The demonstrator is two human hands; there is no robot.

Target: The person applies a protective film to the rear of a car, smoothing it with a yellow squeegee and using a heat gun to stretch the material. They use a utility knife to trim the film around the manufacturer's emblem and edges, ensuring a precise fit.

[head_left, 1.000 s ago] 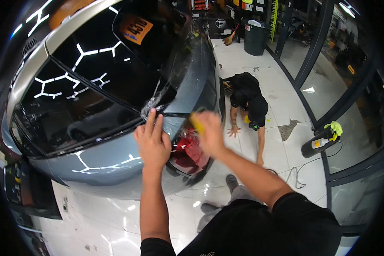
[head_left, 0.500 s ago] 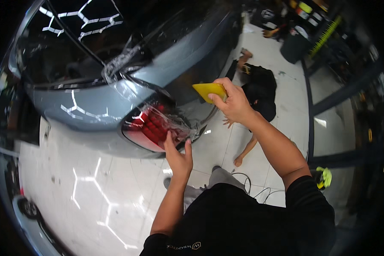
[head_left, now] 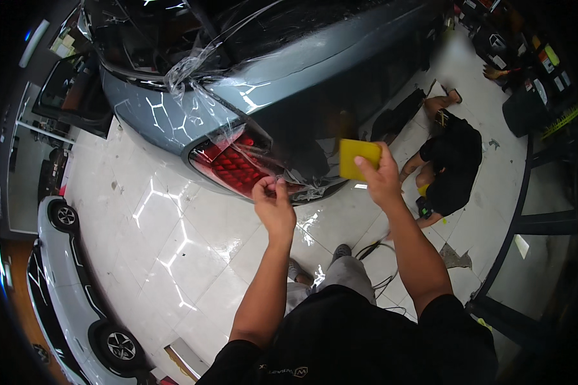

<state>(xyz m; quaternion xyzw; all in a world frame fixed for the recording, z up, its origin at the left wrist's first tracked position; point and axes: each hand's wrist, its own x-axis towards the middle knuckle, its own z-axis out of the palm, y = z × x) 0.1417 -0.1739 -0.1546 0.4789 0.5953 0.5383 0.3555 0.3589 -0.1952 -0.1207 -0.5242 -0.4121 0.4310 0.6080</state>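
Note:
A red tail light [head_left: 234,165] sits in the rear corner of a grey-blue car [head_left: 164,109]. Clear plastic film [head_left: 221,122] lies wrinkled over the light and bunches up on the bodywork above it. At the light's lower edge, my left hand [head_left: 276,208] has thumb and fingers pinched together on the film's edge. A flat yellow squeegee [head_left: 356,158] is gripped in my right hand [head_left: 384,178], held up to the right of the light, in front of the car's dark side.
To the right, another person [head_left: 453,160] in black crouches on the tiled floor beside the car. Cables [head_left: 382,256] lie near my feet. A white car [head_left: 77,276] stands at the left, and a black bin [head_left: 526,109] at the far right.
My left fingers have gone from spread to pinched at the film. The squeegee has turned its flat face toward me. The whole view has shifted, and the other person sits more upright.

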